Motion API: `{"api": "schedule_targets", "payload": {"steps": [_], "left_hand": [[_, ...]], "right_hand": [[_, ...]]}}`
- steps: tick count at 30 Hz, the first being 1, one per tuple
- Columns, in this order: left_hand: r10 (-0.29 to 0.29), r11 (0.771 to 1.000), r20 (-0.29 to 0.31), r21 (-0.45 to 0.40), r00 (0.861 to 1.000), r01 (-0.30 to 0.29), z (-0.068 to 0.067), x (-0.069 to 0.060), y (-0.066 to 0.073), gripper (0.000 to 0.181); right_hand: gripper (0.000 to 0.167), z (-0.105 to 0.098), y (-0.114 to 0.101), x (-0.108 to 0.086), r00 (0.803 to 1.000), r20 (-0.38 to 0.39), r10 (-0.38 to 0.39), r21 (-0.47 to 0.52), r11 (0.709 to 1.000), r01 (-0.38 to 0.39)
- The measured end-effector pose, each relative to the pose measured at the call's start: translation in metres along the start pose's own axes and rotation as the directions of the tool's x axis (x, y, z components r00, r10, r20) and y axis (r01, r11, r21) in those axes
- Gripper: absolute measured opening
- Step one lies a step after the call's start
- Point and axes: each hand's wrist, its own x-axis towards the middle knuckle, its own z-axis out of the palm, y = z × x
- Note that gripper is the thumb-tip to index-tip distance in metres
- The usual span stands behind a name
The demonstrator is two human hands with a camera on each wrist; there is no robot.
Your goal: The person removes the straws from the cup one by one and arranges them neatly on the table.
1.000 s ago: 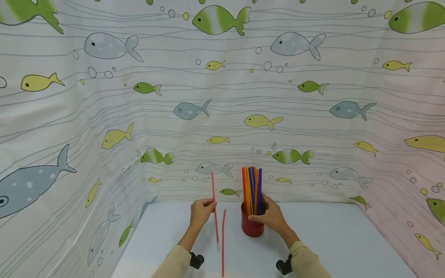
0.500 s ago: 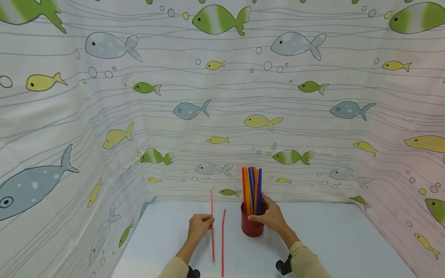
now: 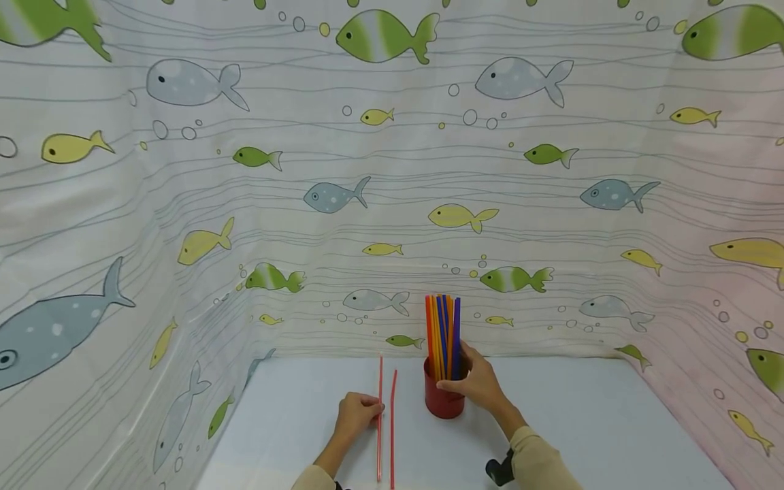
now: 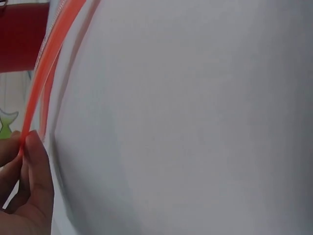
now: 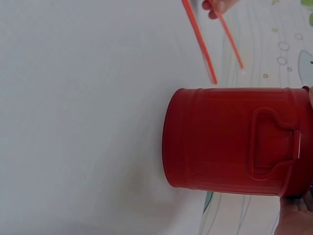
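My left hand (image 3: pixel 358 414) pinches a red drinking straw (image 3: pixel 380 446) between thumb and fingers, low over the white table. In the left wrist view this straw (image 4: pixel 49 63) runs up from the fingertips. Just right of it, a second red straw (image 3: pixel 393 435) lies on the table, nearly parallel. My right hand (image 3: pixel 480 382) grips a red metal can (image 3: pixel 442 401) by its upper part, thumb at the front rim. Upright in the can stand several straws (image 3: pixel 442 337) in red, orange, blue and purple. The right wrist view shows the can's side handle (image 5: pixel 274 144).
The white table (image 3: pixel 551 422) reaches back to a fish-printed curtain (image 3: pixel 520 224), which also hangs along the left and right sides. A black wrist camera mount (image 3: pixel 501 469) sits by the right sleeve.
My left hand has come down and nearer with its straw, then slightly right, beside the lying straw. The right hand and the can have stayed where they were.
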Motion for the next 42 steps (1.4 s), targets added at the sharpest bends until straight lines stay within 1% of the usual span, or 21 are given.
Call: {"api": "schedule_targets", "payload": {"steps": [5,6,10,11,14,17,18,21,27,31,33,38,40,42], "left_hand": [[-0.017,1.0,0.045,-0.004,0.999,0.017,0.004,-0.002,-0.003,0.011],[-0.027,1.0,0.049,-0.009,0.998,0.028,0.005,-0.002,-0.003,0.011],[-0.039,0.999,0.051,-0.007,0.998,0.039,0.007,-0.001,-0.005,0.01],[-0.031,1.0,0.051,0.0,0.998,0.031,0.007,-0.001,-0.006,0.01],[-0.041,0.999,0.057,0.002,0.998,0.041,0.007,0.0,-0.007,0.011],[-0.035,0.999,0.068,-0.006,0.997,0.035,0.006,-0.001,-0.007,0.011],[-0.045,0.999,0.073,-0.012,0.996,0.046,0.006,-0.002,-0.008,0.011],[-0.048,0.999,0.084,-0.011,0.995,0.049,0.006,-0.003,-0.008,0.011],[-0.031,0.999,0.093,0.043,0.995,0.028,0.003,-0.005,-0.002,0.014],[-0.026,0.998,0.1,0.06,0.995,0.02,0.001,-0.006,0.003,0.014],[-0.025,0.998,0.101,0.067,0.995,0.018,0.001,-0.007,0.004,0.013],[-0.014,0.998,0.097,0.061,0.995,0.008,0.002,-0.006,-0.001,0.012],[0.006,0.998,0.091,0.06,0.996,-0.012,0.002,-0.005,-0.002,0.013],[0.022,0.997,0.082,0.077,0.996,-0.029,0.002,-0.004,-0.001,0.013]], "right_hand": [[0.109,-0.001,-0.001,-0.001,1.0,0.002,0.005,0.002,1.0,-0.005],[0.109,-0.001,-0.001,-0.001,1.0,0.003,0.004,0.003,1.0,-0.004],[0.108,-0.001,0.0,-0.001,1.0,0.004,-0.006,0.009,1.0,0.006],[0.108,-0.001,0.0,-0.001,1.0,0.003,-0.007,0.013,1.0,0.007],[0.108,0.0,-0.001,-0.003,1.0,0.0,-0.015,0.019,1.0,0.015],[0.108,0.001,-0.001,-0.006,1.0,-0.006,-0.017,0.015,1.0,0.017],[0.108,0.002,-0.002,-0.007,1.0,-0.007,-0.016,0.013,1.0,0.016],[0.108,0.003,-0.003,-0.01,1.0,-0.009,-0.011,0.008,1.0,0.011],[0.109,0.004,-0.007,-0.013,1.0,-0.016,-0.009,0.008,1.0,0.009],[0.108,0.004,-0.009,-0.012,1.0,-0.019,-0.006,0.003,1.0,0.006],[0.108,0.004,-0.009,-0.012,1.0,-0.019,0.0,0.001,1.0,0.001],[0.108,0.005,-0.008,-0.012,1.0,-0.018,0.001,0.005,1.0,0.0],[0.108,0.004,-0.008,-0.012,1.0,-0.02,-0.001,0.004,1.0,0.001],[0.109,0.004,-0.009,-0.012,1.0,-0.022,0.004,0.0,1.0,-0.004]]}}
